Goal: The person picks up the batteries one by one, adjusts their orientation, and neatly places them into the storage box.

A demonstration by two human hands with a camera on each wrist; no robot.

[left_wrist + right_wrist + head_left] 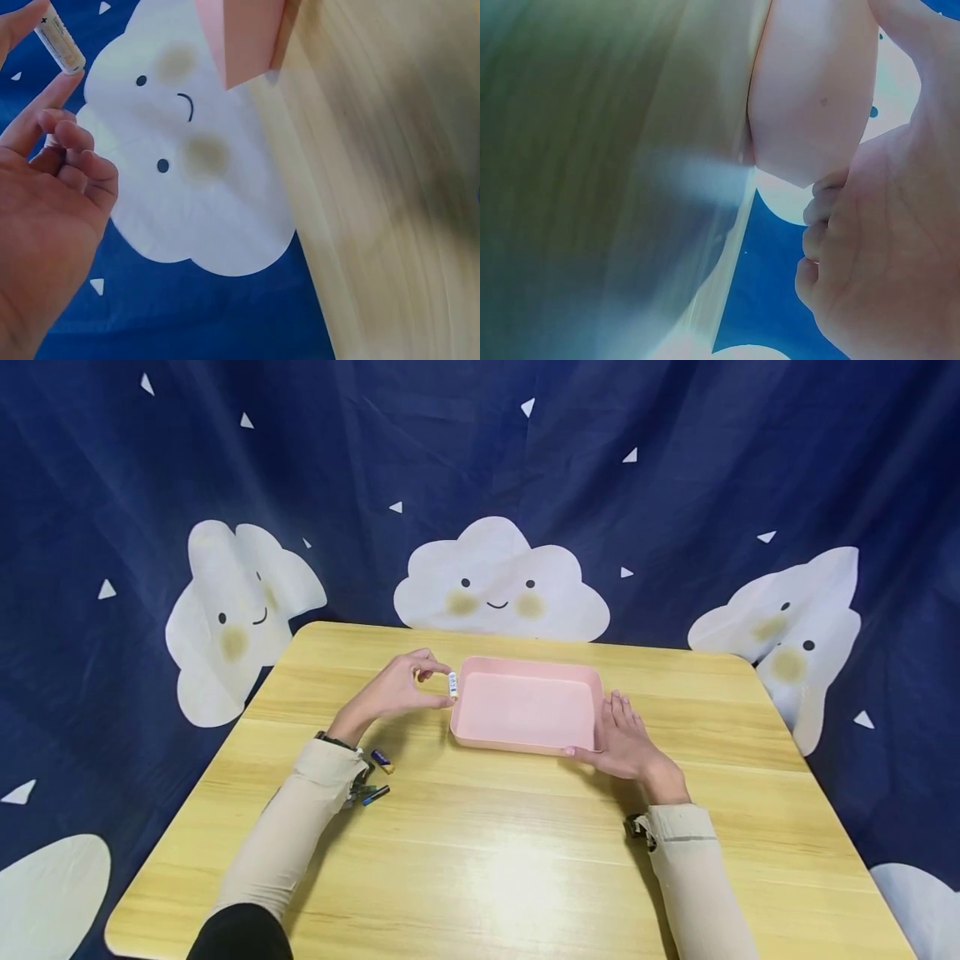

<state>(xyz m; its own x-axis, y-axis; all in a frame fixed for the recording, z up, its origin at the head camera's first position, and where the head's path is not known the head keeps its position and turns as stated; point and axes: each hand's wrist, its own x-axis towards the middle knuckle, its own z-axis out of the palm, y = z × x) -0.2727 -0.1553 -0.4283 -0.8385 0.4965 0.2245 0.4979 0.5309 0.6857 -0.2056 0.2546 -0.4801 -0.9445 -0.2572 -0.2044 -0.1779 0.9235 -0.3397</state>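
Sleeves, beige, enter from the lower edge of the head view; left forearm [288, 831] runs up and right from lower left, right forearm [693, 877] runs up and left from lower right. Both lie over the table [510, 868].

Left hand [397, 687], left of centre: wrist slightly raised, palm turned toward the tray. Thumb and index finger pinch a small white battery [453, 684] by its ends; remaining fingers loosely curled. Battery upright, just outside the left wall of the tray, near its far left corner, clear of the table. Left wrist view confirms: battery [60, 39] at upper left of the frame, held between thumb tip and index tip, the other fingers [82, 161] folded toward the palm.

Right hand [626, 743], right of centre: laid flat beside the tray's right wall, fingers straight and together, pointing away from the person. Thumb reaches along the near right corner of the tray. Right wrist view is blurred and close; fingers appear against the tray's [814, 90] pink wall, exact contact cannot be told.

Tray [525, 745]: pink, rectangular, shallow, at frame centre.

Loose batteries [377, 777] lie on the table beside the left wrist, lower left of the tray; a few of them, count unclear.

Backdrop [675, 460]: dark blue cloth with white clouds, upper half of frame.
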